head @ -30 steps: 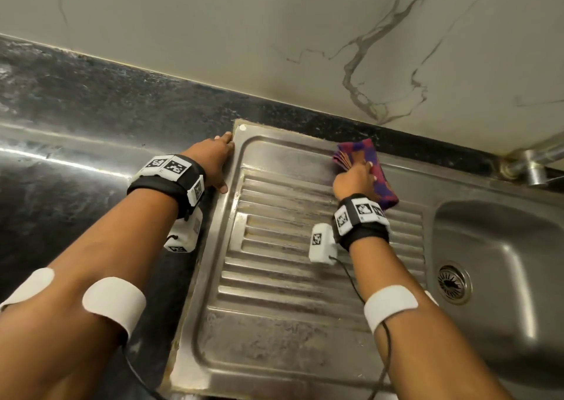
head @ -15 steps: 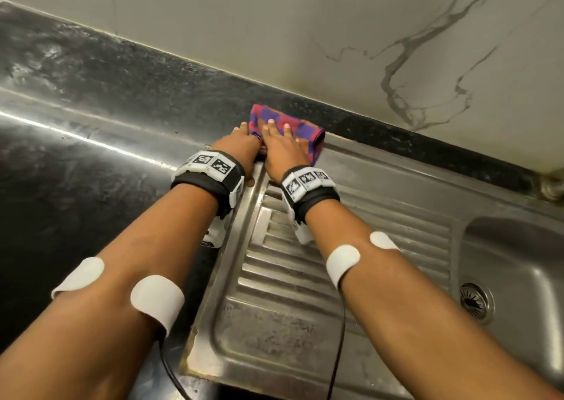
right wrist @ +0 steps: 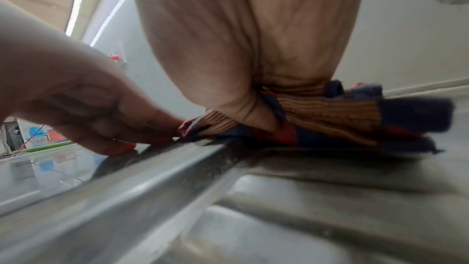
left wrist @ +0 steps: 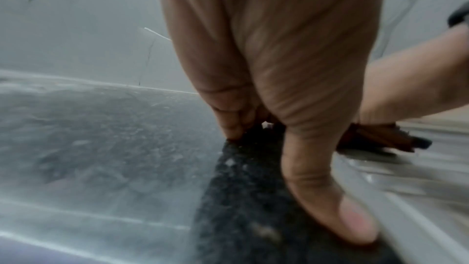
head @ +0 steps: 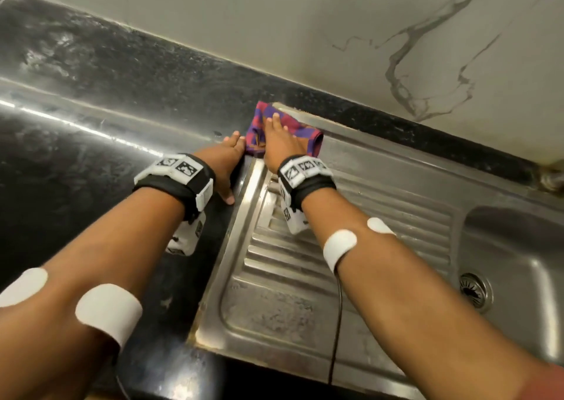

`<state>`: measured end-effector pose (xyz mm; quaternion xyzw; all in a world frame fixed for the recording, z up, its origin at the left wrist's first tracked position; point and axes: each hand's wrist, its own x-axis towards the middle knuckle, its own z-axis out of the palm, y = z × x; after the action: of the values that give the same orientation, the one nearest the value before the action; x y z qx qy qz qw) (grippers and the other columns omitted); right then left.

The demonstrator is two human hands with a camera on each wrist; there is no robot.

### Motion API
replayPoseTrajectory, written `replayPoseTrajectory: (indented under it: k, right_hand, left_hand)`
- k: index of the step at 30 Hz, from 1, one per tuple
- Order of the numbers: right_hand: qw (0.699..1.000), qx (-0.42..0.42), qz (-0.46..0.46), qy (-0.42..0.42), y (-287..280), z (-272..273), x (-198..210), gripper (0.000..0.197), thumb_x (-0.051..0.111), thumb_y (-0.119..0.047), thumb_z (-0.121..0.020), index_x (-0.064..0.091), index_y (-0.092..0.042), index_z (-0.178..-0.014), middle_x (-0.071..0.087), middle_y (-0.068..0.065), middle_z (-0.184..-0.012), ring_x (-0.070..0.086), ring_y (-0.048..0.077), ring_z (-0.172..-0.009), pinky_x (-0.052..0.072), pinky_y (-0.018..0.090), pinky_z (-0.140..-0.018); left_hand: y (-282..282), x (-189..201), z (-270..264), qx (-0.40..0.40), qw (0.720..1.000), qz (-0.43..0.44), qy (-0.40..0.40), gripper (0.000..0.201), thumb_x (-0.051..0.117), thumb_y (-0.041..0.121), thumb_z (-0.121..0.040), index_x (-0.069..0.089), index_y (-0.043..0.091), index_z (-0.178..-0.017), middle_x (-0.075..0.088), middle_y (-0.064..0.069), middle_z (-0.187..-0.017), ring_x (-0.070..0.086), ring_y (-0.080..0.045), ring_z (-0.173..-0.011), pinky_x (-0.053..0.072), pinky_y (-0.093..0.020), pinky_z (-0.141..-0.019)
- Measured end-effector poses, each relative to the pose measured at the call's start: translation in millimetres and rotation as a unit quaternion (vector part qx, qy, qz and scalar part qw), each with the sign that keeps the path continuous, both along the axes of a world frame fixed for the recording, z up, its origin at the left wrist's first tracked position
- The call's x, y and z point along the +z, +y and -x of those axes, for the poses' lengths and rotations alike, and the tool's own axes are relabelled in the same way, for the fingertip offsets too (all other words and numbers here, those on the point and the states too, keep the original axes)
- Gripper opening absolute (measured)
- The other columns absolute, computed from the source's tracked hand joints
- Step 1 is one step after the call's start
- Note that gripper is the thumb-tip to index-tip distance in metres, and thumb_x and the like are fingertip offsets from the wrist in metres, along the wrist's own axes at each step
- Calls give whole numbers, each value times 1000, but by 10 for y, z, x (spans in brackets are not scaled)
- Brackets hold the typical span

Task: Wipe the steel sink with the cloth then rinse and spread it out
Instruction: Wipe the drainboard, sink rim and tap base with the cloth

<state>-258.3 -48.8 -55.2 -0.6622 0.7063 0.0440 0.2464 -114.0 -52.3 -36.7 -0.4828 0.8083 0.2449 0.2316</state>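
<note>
A red and purple checked cloth (head: 300, 132) lies folded on the far left corner of the steel sink (head: 381, 167), over its rim. My right hand (head: 279, 138) presses flat on the cloth (right wrist: 342, 119) with straight fingers. My left hand (head: 227, 161) rests flat on the black counter (head: 91, 167) just left of the sink's rim, fingertips beside the cloth's edge, thumb (left wrist: 337, 198) stretched back along the rim. The ribbed drainboard (head: 290, 247) lies under my right forearm.
The sink basin with its round drain (head: 474, 291) is at the right. A tap base (head: 552, 177) shows at the far right edge. A pale marbled wall (head: 335, 33) rises behind the dark counter upstand.
My right hand has slid the cloth left along the sink's back rim to its far left corner, next to my left hand, which has stayed by the rim.
</note>
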Motion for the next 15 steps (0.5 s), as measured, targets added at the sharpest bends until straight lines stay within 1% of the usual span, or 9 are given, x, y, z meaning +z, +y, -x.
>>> replayPoseTrajectory:
  k: [3,5,7,8,10,11,13,15]
  right_hand:
    - [1000,12,16,14,12,-20,21,65,36,3,-91,13,-8,-151,4,10,-161,27,35,-142,33,49,-110]
    - [999,33,19,24,171,-56,52,65,37,2,-91,14,-9,-151,5,10,-161,29,34,-141,34,46,-108]
    - [998,57,20,30,460,-150,105,65,40,-1,-92,14,-9,-151,10,11,-160,33,33,-139,36,45,-106]
    - [997,66,21,28,638,-197,138,65,42,-1,-92,14,-9,-150,14,13,-159,38,33,-136,37,45,-105]
    - [995,94,21,19,988,-284,166,67,44,2,-89,16,-6,-150,20,15,-157,43,34,-131,40,45,-103]
    - [994,108,19,7,1137,-332,156,68,43,4,-87,18,-6,-150,18,14,-158,41,34,-133,38,46,-106]
    - [992,122,20,-5,1304,-406,98,69,42,7,-86,19,-7,-150,12,11,-160,32,33,-140,32,45,-113]
    - [993,118,23,21,1258,-436,29,64,40,3,-90,18,-6,-150,10,11,-160,27,31,-143,29,43,-112]
  left_hand:
    - [-20,-16,-48,3,1000,0,11,137,91,24,-54,-3,2,-150,-10,-16,-159,5,-29,-147,15,-35,-120]
    - [-41,-32,-32,-1,1000,1,12,136,91,24,-53,-2,4,-151,-10,-16,-159,5,-30,-147,16,-37,-120]
    - [-39,-29,-20,-11,1000,1,11,134,91,25,-54,1,7,-151,-10,-17,-158,6,-31,-147,16,-37,-119]
    - [-26,-17,-14,-13,1000,8,8,132,91,24,-55,2,7,-151,-9,-17,-158,8,-31,-147,16,-36,-119]
    - [1,-8,-4,-16,999,28,-5,127,89,20,-59,2,3,-150,-8,-18,-158,10,-31,-147,18,-35,-119]
    - [10,-11,-3,-20,999,34,-10,126,88,17,-61,0,1,-150,-8,-18,-158,10,-31,-147,19,-36,-119]
    - [26,-5,9,-28,999,39,-22,125,87,15,-62,-2,-1,-149,-9,-19,-158,9,-32,-147,21,-39,-118]
    - [39,21,38,-39,998,43,-33,125,87,17,-63,-1,-2,-149,-7,-20,-158,10,-34,-146,23,-41,-117]
